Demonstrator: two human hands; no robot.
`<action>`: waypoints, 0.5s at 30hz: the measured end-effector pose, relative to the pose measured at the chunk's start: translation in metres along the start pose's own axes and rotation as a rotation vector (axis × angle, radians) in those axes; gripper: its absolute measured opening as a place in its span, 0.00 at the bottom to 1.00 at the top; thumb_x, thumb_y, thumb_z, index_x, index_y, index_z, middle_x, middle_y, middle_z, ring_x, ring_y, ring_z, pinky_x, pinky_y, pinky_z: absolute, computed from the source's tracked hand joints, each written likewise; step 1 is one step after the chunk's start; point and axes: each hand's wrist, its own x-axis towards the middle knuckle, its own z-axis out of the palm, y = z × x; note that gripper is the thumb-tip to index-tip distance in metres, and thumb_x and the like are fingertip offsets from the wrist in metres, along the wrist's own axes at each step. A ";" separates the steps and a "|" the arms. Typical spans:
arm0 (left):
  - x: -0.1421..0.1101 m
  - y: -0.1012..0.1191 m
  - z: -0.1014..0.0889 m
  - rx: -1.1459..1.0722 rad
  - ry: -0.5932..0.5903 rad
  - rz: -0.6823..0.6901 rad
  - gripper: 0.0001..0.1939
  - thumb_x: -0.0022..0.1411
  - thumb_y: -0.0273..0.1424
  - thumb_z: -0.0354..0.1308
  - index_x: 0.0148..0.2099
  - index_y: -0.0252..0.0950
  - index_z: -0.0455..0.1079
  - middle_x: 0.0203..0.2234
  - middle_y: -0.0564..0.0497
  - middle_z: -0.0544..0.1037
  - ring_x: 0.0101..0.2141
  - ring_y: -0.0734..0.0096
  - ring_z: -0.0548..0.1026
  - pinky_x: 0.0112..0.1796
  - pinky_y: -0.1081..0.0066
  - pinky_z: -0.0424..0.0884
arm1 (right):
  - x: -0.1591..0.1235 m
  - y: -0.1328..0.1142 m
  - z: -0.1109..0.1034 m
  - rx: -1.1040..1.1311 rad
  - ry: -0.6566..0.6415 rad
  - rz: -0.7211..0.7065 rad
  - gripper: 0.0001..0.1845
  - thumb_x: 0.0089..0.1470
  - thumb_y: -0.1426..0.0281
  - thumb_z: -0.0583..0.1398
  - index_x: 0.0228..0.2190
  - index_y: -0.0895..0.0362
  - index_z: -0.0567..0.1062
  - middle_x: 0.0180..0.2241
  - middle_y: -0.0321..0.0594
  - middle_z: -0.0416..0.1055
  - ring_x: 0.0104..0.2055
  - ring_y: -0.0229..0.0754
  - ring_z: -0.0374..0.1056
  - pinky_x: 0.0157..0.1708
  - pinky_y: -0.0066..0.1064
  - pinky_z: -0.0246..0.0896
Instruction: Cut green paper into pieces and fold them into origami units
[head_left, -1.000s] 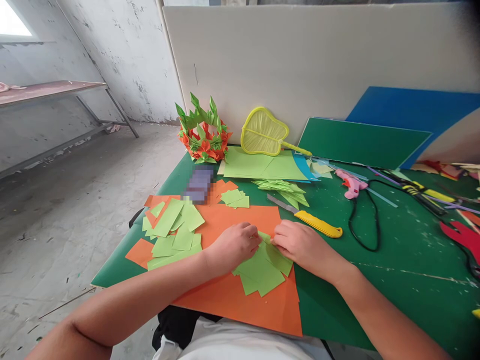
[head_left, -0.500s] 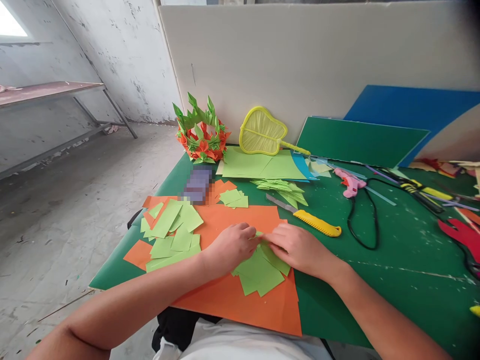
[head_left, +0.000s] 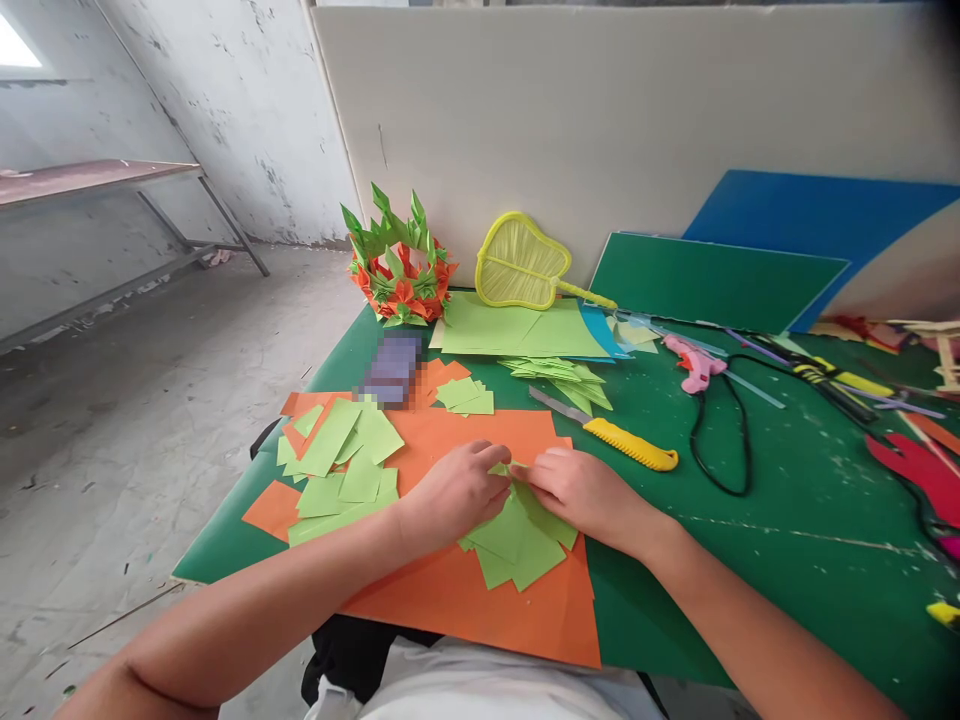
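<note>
Over the orange paper (head_left: pixel 536 622), my left hand (head_left: pixel 461 492) and my right hand (head_left: pixel 589 497) nearly meet. Their fingers are closed on a small piece of light green paper (head_left: pixel 511 471), mostly covered by the fingertips. Beneath it lies a loose pile of green paper squares (head_left: pixel 529 560), partly hidden under both hands. More green paper pieces (head_left: pixel 334 445) are scattered to the left of my left hand. A yellow-handled utility knife (head_left: pixel 634 442) rests on the table just beyond my right hand, its blade showing.
At the back stand a folded-paper basket (head_left: pixel 403 280) in green and orange, and a yellow fan (head_left: pixel 521 262). Folded green leaf shapes (head_left: pixel 559 378) lie before the green sheets (head_left: pixel 510 325). To the right are a pink glue gun (head_left: pixel 697 366) with its black cord and a green board (head_left: pixel 720 280).
My fingers have shifted slightly on the green paper, and a little more of it shows between them. The whole view has drifted a little; the other things lie as before.
</note>
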 end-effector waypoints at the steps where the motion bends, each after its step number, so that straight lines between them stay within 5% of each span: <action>1: 0.000 0.000 0.000 -0.013 -0.001 0.012 0.18 0.69 0.29 0.45 0.34 0.35 0.75 0.38 0.44 0.73 0.38 0.66 0.71 0.39 0.67 0.72 | 0.000 0.000 0.000 -0.011 -0.004 -0.006 0.14 0.65 0.72 0.50 0.39 0.59 0.75 0.27 0.40 0.70 0.31 0.41 0.63 0.28 0.31 0.52; 15: 0.001 0.001 -0.001 -0.007 -0.037 0.057 0.15 0.69 0.28 0.46 0.36 0.33 0.73 0.31 0.44 0.74 0.36 0.66 0.71 0.39 0.67 0.70 | -0.020 0.012 -0.031 0.158 -0.112 0.169 0.14 0.57 0.75 0.55 0.37 0.53 0.81 0.26 0.37 0.75 0.30 0.40 0.69 0.27 0.29 0.58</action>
